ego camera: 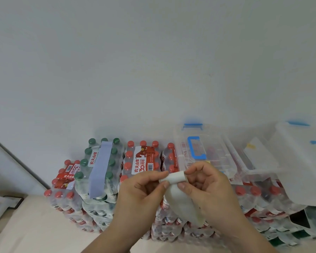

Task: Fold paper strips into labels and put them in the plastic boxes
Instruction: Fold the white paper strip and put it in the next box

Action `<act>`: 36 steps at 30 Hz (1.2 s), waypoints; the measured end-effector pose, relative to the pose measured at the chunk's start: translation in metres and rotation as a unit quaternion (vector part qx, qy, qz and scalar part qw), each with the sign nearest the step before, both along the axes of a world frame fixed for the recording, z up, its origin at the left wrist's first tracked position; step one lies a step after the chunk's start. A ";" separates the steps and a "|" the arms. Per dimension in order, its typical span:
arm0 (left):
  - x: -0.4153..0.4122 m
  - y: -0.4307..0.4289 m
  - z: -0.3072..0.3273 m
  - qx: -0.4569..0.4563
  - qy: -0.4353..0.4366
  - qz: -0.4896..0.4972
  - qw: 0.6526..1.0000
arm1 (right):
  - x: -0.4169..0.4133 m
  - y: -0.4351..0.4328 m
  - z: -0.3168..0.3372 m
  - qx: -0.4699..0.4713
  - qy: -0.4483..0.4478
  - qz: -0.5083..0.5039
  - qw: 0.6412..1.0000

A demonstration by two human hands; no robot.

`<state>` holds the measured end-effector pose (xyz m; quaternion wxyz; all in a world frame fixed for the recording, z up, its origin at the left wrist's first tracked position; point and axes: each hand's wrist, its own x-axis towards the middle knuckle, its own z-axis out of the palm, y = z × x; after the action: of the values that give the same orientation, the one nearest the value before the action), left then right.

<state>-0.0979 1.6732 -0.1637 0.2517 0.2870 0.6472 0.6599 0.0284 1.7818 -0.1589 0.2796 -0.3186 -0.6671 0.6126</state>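
A white paper strip hangs in front of me, its top end folded over into a short flap. My left hand pinches the flap's left end between thumb and forefinger. My right hand pinches its right end the same way. The rest of the strip droops down between my wrists. Behind my hands a clear plastic box with a blue handle sits on the bottle packs, its lid on. A second clear box stands to its right with something yellowish inside.
Shrink-wrapped packs of red-capped water bottles and one green-capped pack are stacked against the white wall. A pale blue strip lies over the green-capped pack. A third clear box stands at the far right. Beige floor lies at lower left.
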 end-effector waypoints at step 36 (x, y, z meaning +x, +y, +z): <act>-0.001 0.004 0.011 -0.008 -0.108 -0.050 0.993 | 0.003 -0.003 -0.006 -0.056 0.028 -0.060 0.996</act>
<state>-0.0991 1.6773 -0.1524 0.3549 0.2437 0.6064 0.6686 0.0312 1.7786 -0.1647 0.3162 -0.3563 -0.6036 0.6394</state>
